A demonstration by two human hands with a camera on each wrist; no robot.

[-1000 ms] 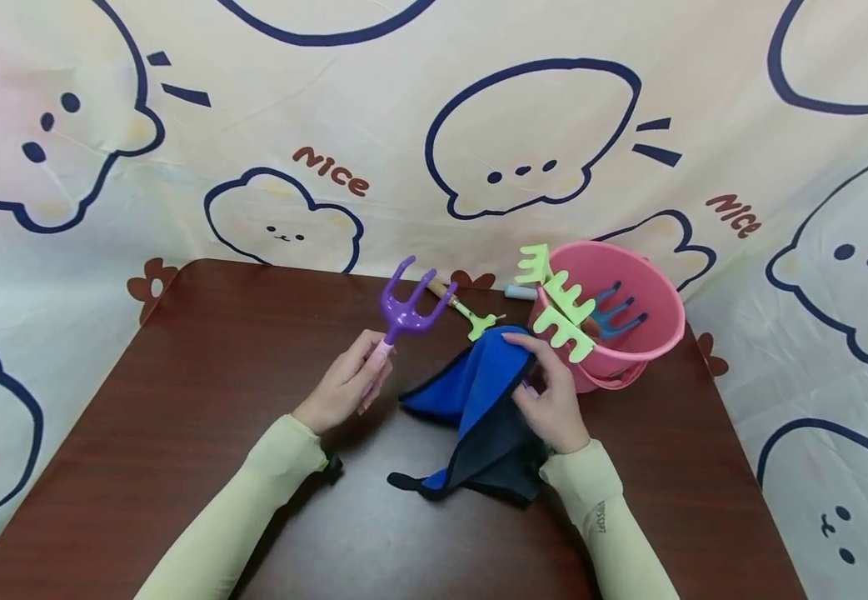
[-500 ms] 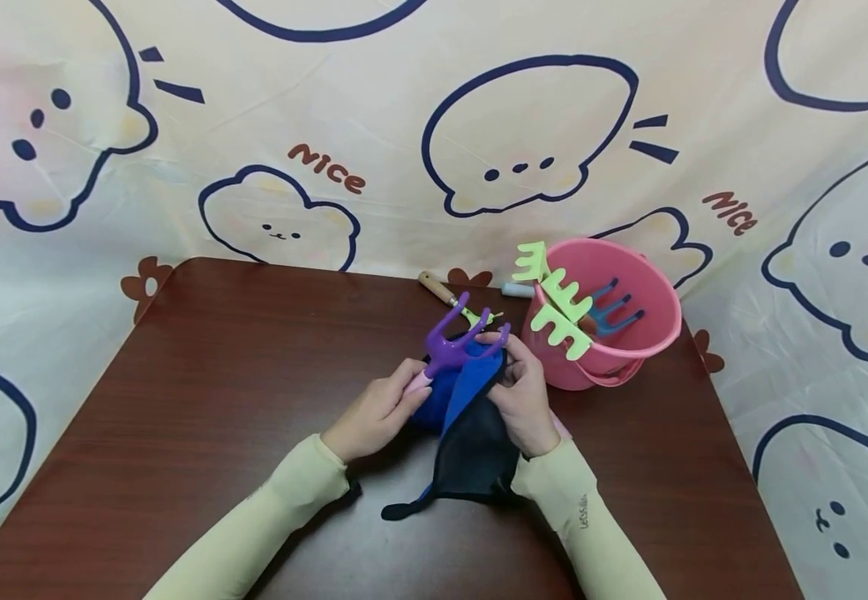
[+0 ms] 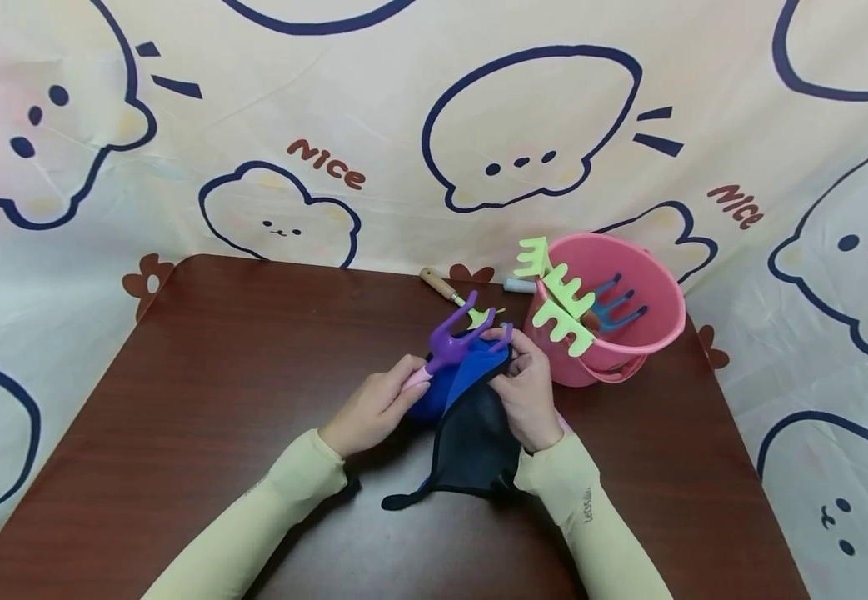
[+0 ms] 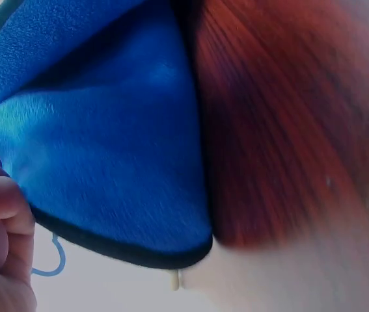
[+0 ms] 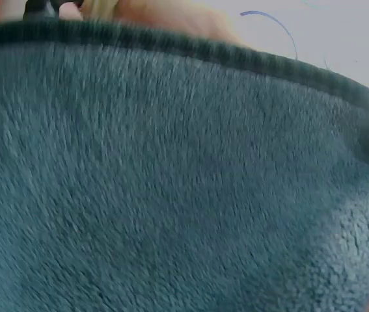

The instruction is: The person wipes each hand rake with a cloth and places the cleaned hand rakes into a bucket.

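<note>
My left hand point(image 3: 374, 408) grips the pink handle of a purple toy garden fork point(image 3: 449, 346), its three tines slanting up to the right. A two-sided cloth point(image 3: 475, 446), blue and black with dark edging, hangs from my right hand point(image 3: 527, 392), whose fingers pinch it at the right-hand tine. Some of the blue side lies behind the fork head. In the left wrist view the blue face point(image 4: 119, 156) is spread wide beside curled fingers point(image 4: 2, 201). Cloth point(image 5: 171, 175) fills most of the right wrist view. A pink piece point(image 3: 563, 422) shows partly beside my right wrist.
A pink bucket point(image 3: 662, 329) stands at the back right of the brown table point(image 3: 202, 375). Green rake heads point(image 3: 565, 292) lean over its rim, and a blue fork point(image 3: 617, 308) is inside. Behind my hands lies a green tool with a wooden handle point(image 3: 437, 283). A pale handle point(image 3: 518, 285) is beside the bucket.
My left hand has brought the fork right and down to the cloth. My right hand has shifted left with the cloth, now at a tine. Little differs over the last half second.
</note>
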